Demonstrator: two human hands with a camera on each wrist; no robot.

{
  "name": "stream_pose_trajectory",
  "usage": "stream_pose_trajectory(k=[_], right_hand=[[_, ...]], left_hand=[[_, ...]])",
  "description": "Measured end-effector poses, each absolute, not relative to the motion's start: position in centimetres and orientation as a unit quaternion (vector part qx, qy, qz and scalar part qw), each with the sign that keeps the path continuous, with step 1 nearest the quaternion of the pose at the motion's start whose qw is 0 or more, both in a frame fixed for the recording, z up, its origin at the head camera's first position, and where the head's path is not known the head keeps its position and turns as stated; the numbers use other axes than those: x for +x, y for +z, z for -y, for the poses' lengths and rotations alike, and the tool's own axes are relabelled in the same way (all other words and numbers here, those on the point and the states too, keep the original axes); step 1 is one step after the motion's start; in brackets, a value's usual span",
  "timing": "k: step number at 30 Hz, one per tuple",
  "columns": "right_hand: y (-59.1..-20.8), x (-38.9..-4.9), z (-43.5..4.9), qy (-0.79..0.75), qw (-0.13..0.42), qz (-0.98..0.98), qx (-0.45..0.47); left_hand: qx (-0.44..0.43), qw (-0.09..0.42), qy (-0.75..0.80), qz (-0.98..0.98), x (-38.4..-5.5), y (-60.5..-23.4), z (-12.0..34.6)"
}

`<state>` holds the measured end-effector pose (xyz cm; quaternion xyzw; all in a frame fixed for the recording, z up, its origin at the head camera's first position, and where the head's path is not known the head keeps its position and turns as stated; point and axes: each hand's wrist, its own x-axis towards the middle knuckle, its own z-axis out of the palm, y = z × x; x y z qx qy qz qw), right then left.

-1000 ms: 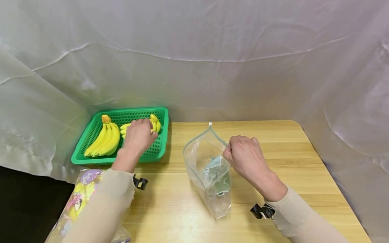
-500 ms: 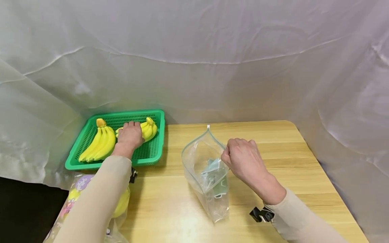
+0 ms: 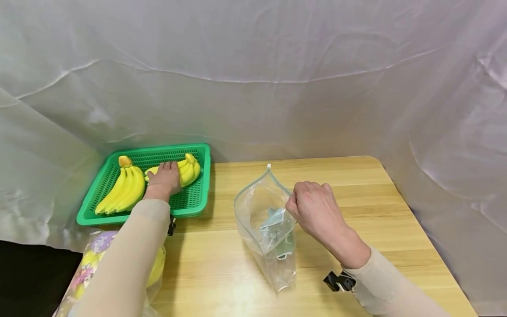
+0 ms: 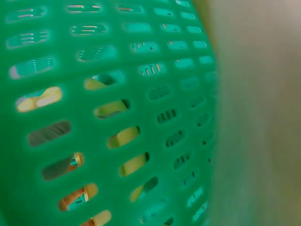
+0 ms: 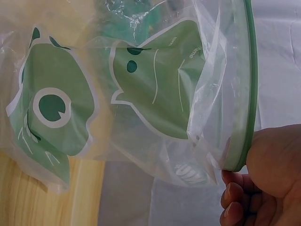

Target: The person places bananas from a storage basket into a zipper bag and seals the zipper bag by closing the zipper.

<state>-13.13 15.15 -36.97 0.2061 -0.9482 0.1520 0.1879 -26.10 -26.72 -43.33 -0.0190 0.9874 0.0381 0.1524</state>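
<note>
In the head view my left hand [image 3: 163, 179] is inside the green basket [image 3: 207, 189], its fingers over the right-hand bunch of bananas [image 3: 190, 171] and its thumb at the bunch's left end. The fingertips are hidden; the left wrist view shows mostly the basket's slotted wall [image 4: 103, 136]. My right hand [image 3: 317, 209] pinches the right rim of a clear zip bag [image 3: 253, 229], whose mouth gapes. The right wrist view shows thumb and fingers at the green zip strip [image 5: 251, 94]. Green print [image 5: 164, 80] shows on the bag.
A second bunch of bananas [image 3: 126, 187] lies in the basket's left side. In front of the basket, a printed plastic package [image 3: 89, 266] is partly under my left sleeve. The wooden table [image 3: 356, 189] is bordered by grey fabric [image 3: 253, 110] behind and at both sides.
My left hand has come down from above the basket onto the right-hand bananas. My right hand keeps its pinch on the bag rim. The whole view has shifted slightly.
</note>
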Motion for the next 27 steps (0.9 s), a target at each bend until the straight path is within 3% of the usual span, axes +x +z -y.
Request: stream_pose_trajectory(k=[8, 18, 27], right_hand=[[-36.8, -13.1, -15.1, 0.145, 0.189, 0.948, 0.211], [-36.7, -13.2, -15.2, 0.143, 0.189, 0.949, 0.209], [-36.8, -13.4, -15.3, 0.144, 0.193, 0.948, 0.209]], left_hand=[[-0.01, 0.131, 0.015, -0.991, -26.0, -43.5, 26.7], [0.042, 0.211, 0.066, -0.974, -25.0, -41.0, 26.7], [0.069, 0.244, 0.146, -0.956, -24.9, -39.7, 27.9]])
